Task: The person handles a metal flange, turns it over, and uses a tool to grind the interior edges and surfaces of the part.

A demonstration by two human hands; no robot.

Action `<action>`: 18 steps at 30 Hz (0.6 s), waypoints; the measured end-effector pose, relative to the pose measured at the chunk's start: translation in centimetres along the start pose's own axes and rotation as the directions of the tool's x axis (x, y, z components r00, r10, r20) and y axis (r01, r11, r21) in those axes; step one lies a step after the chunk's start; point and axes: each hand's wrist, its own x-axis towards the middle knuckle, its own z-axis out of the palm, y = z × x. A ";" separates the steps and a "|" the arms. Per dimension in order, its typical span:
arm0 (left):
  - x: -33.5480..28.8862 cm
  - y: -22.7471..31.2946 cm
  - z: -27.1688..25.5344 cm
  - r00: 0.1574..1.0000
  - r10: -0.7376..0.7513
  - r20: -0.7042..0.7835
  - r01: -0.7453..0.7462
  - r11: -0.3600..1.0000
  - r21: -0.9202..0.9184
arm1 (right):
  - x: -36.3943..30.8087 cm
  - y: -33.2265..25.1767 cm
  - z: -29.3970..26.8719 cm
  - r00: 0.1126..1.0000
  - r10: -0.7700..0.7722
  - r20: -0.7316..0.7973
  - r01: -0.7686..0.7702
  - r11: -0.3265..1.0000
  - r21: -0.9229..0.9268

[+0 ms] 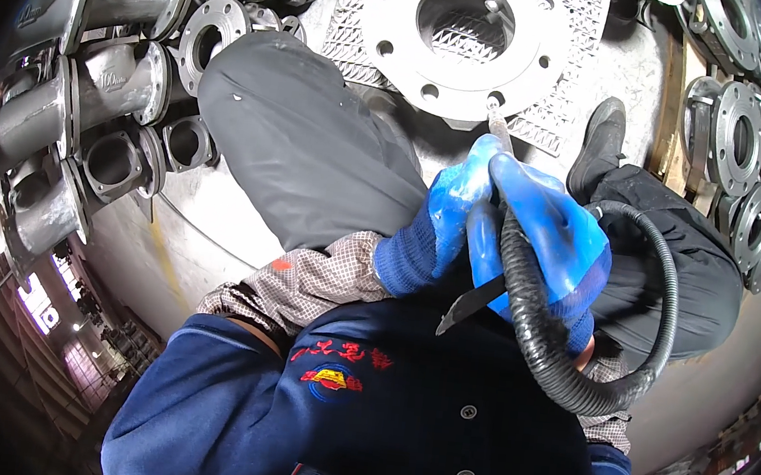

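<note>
- A round, grey metal flange with a wide central bore [462, 79] is supported on a silvery, diamond-patterned metal grating [353, 54], in front of and between the person's legs.
- A slim, metal-tipped hand tool [501, 131] is held by both hands: its front shaft is enclosed by the left hand in a blue coated glove [457, 195], and its rear, near the hose, by the right hand in a matching glove [556, 230]. The grip of each appears narrow, closed around the tool.
- The tip is aimed at the near rim of 1 of the smaller holes; whether the metal is touched cannot be told. If the angle is lost, the rim could be skipped over and the flat face scratched.
- The thick, black, ribbed hose [534, 295] is looped over the right thigh in dark trousers [674, 264]. If it is caught by a knee movement, the tool could be tugged sideways.
- No clamp is seen on the flange, so under a hard push it could be slid across the grating.
- Loose debris could be thrown toward the legs, since they are placed close by.
</note>
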 end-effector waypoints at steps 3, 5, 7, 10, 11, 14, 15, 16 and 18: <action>-0.7 0.5 -0.9 0.996 -0.085 0.019 0.087 0.975 -0.204 | 0.2 -0.7 -0.1 1.000 -0.021 0.015 0.021 1.000 0.009; -0.5 0.4 -0.8 0.988 -0.148 0.039 0.153 0.961 -0.231 | 0.1 -0.5 -0.1 1.000 -0.008 0.018 0.007 0.999 0.046; -0.4 0.4 0.2 0.983 -0.185 -0.001 0.174 0.922 -0.346 | -0.2 -0.3 0.0 0.999 0.021 0.031 -0.023 0.997 0.070; 0.2 0.6 0.4 0.978 -0.209 -0.017 0.190 0.919 -0.346 | 0.3 -0.7 -0.8 0.998 0.033 0.055 -0.036 0.999 0.040; 0.3 0.3 0.7 0.993 -0.107 -0.057 0.082 0.940 -0.332 | 0.8 -0.9 -1.4 0.993 0.003 0.121 0.007 0.996 -0.084; 0.7 0.3 1.4 0.992 0.069 -0.106 -0.104 0.920 -0.377 | 0.3 0.4 0.8 0.994 0.017 -0.107 -0.004 0.993 0.118; 0.8 0.5 1.6 0.996 0.039 -0.080 -0.072 0.885 -0.460 | 0.2 0.8 0.3 0.992 -0.041 -0.119 0.043 0.999 0.017; 0.8 0.6 1.5 0.998 0.008 -0.061 -0.040 0.845 -0.533 | 0.3 1.0 0.0 0.996 -0.044 -0.074 0.042 0.999 -0.024; 1.0 0.5 1.5 0.992 -0.102 -0.070 0.054 0.866 -0.497 | 0.2 1.4 -0.6 0.999 -0.042 0.022 0.044 0.993 -0.111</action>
